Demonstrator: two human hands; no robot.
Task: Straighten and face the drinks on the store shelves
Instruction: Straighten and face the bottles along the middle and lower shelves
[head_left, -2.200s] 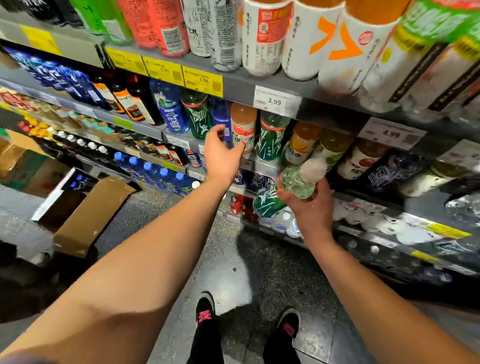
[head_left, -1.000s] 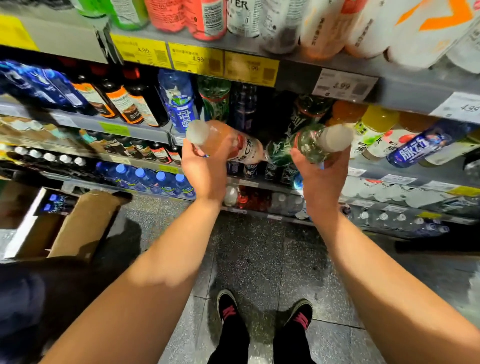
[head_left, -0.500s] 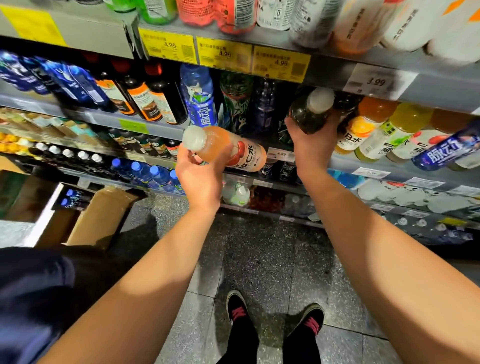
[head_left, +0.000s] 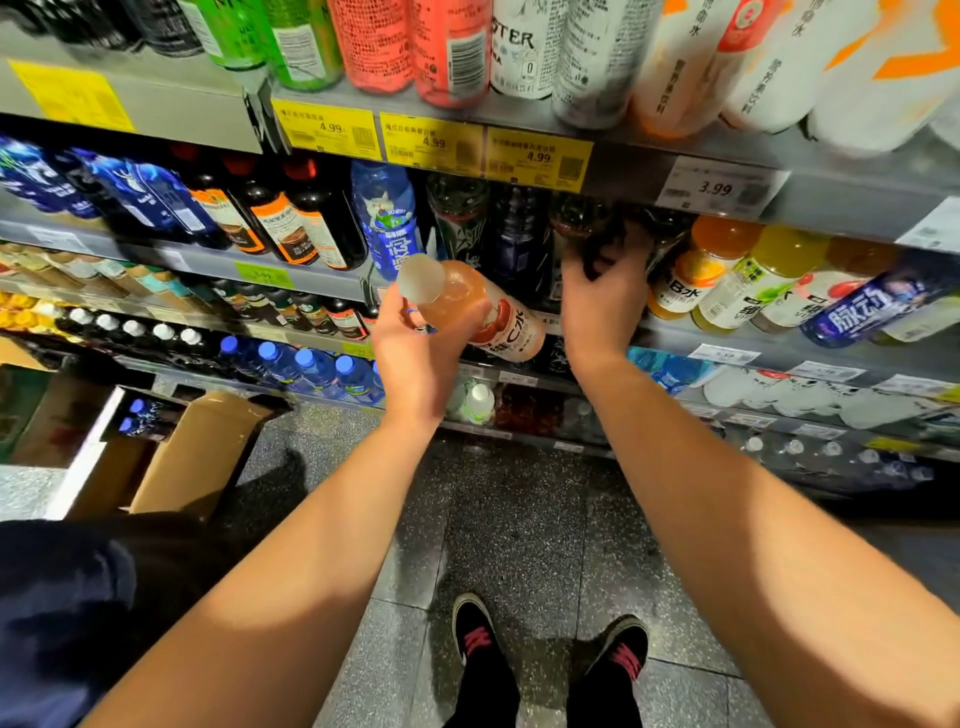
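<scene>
The bottle (head_left: 470, 306) in my left hand (head_left: 415, 358) is clear, smooth plastic with a frosted white cap and a glossy printed label. The shelf edge (head_left: 852, 200) looks like matt grey painted metal, carrying yellow paper price tags (head_left: 434, 140). The open box (head_left: 200, 449) is plain brown cardboard, dull and fibrous. Under my shoes, the floor (head_left: 514, 525) is polished speckled stone, faintly shiny.

Right hand (head_left: 602, 301) pushed green bottle (head_left: 582, 223) deep into shelf (now shadowed)

Tilted bottle (head_left: 470, 306) before shelf (head_left: 727, 340) — cardboard box (head_left: 197, 452) left, on floor.
</scene>
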